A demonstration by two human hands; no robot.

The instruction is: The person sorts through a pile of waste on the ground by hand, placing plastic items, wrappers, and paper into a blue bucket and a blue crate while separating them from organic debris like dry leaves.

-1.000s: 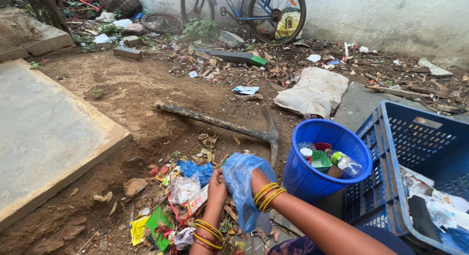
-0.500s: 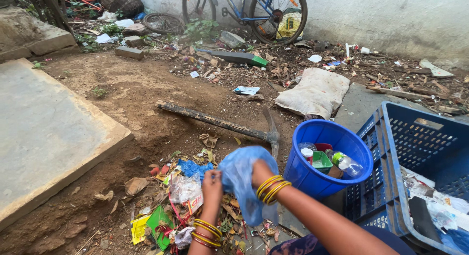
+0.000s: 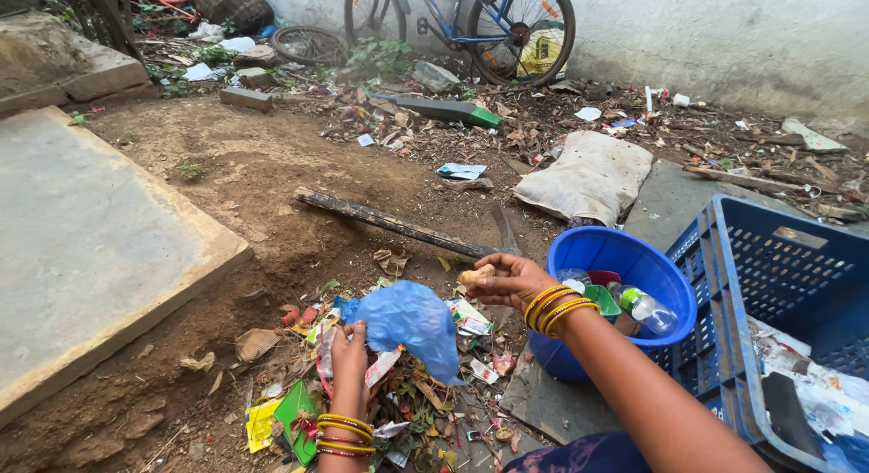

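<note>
My left hand (image 3: 348,351) grips a light blue plastic bag (image 3: 409,320) by its edge, low over a heap of mixed litter (image 3: 362,396) on the dirt. My right hand (image 3: 507,281) is raised beside the blue bucket (image 3: 665,278) and pinches a small tan lump (image 3: 472,277) in its fingers. Yellow and red bangles sit on both wrists. The bucket holds a clear plastic bottle (image 3: 644,308), a green container and other scraps.
A blue plastic crate (image 3: 724,292) with wrappers stands at the right. A pickaxe (image 3: 398,225) lies across the dirt behind the litter. A concrete slab (image 3: 81,238) is at the left, a white sack (image 3: 588,174) and a bicycle (image 3: 462,25) farther back by the wall.
My right hand has come out of the blue bag and risen toward the bucket holding a small tan lump. The left hand lowered the bag to the left.
</note>
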